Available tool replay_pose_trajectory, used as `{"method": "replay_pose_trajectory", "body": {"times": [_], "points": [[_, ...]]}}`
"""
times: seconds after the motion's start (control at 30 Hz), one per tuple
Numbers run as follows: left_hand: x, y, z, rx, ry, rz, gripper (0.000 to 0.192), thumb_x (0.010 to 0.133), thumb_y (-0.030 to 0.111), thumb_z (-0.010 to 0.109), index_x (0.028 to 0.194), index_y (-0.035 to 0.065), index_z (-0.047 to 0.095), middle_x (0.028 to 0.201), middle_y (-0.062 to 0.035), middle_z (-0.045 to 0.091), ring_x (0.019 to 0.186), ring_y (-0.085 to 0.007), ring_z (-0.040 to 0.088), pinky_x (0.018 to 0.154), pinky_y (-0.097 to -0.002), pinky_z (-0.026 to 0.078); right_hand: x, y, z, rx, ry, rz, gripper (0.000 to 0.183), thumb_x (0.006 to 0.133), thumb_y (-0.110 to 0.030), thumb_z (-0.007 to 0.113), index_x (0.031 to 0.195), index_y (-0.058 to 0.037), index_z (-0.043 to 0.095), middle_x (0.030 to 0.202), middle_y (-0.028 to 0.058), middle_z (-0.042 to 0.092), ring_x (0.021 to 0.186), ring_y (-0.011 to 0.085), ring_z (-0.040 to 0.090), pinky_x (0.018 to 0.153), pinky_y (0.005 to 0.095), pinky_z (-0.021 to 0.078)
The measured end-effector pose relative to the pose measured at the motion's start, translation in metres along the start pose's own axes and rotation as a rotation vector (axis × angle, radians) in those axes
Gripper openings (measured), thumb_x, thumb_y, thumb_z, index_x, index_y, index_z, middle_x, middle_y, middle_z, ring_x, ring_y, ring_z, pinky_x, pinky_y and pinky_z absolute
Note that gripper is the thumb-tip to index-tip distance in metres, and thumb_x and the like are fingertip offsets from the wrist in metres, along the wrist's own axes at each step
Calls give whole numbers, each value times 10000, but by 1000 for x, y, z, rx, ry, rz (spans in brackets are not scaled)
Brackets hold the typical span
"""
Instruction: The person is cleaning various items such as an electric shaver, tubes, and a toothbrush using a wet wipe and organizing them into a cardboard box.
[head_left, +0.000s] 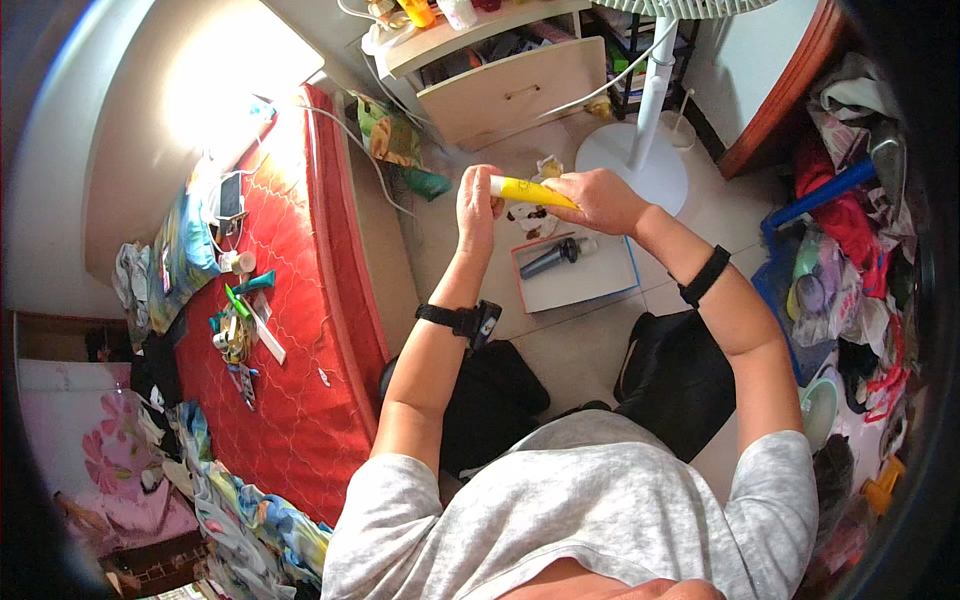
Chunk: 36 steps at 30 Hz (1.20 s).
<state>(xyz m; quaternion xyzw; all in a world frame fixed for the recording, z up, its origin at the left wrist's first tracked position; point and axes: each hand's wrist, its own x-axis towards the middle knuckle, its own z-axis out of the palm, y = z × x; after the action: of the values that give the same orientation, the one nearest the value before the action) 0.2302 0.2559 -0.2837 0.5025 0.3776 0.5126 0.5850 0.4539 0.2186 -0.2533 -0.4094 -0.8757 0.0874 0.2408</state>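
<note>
A yellow squeeze tube with a white cap (531, 193) is held crosswise between both hands. My left hand (478, 204) has its fingers around the white cap end. My right hand (600, 201) grips the flat yellow end. Below the tube, on the tiled floor, lies a shallow open box (581, 289) with a white inside and red and blue edges. A dark, handled object (551, 259) with a clear end rests in the box. Small brown and white scraps (534, 221) lie on the floor behind the box, partly hidden by my right hand.
A bed with a red cover (292, 300) stands at left, bearing a phone (230, 196) and small items. Ahead are a cabinet with an open drawer (525, 90) and a white fan base (649, 169). Clothes and plastic bags (832, 300) are piled at right.
</note>
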Motion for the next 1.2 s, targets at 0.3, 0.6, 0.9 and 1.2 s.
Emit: {"method": "replay_pose_trajectory", "body": {"times": [0.3,0.6,0.9,1.2], "points": [[-4,-6,17,-514,-71,-261,246,951,213,481,1149,72,523,901,-48,535,920,-211,561,913,-383,451,-2,-13,22,262,-154,111,339,863,-374,626,1021,-79,566,857,183,634,815,390,609,687,461,480],[-9,-5,24,-497,-121,-502,463,998,490,332,1132,96,535,845,-55,552,678,-153,522,594,-291,468,20,-14,-2,406,471,186,202,916,-223,531,1022,-56,489,898,163,548,789,355,574,713,420,463],[-19,8,35,-429,-271,-554,341,976,359,448,1159,80,519,848,-40,551,679,-143,509,578,-271,446,12,10,3,106,324,308,99,855,-95,556,940,-52,531,894,134,520,862,337,561,751,415,465],[-22,-1,38,885,-292,159,503,658,129,737,1107,21,535,928,-194,639,885,-349,629,788,-405,492,18,-17,15,-3,143,-5,123,837,-156,555,879,-40,567,967,111,590,925,308,571,824,398,463]]}}
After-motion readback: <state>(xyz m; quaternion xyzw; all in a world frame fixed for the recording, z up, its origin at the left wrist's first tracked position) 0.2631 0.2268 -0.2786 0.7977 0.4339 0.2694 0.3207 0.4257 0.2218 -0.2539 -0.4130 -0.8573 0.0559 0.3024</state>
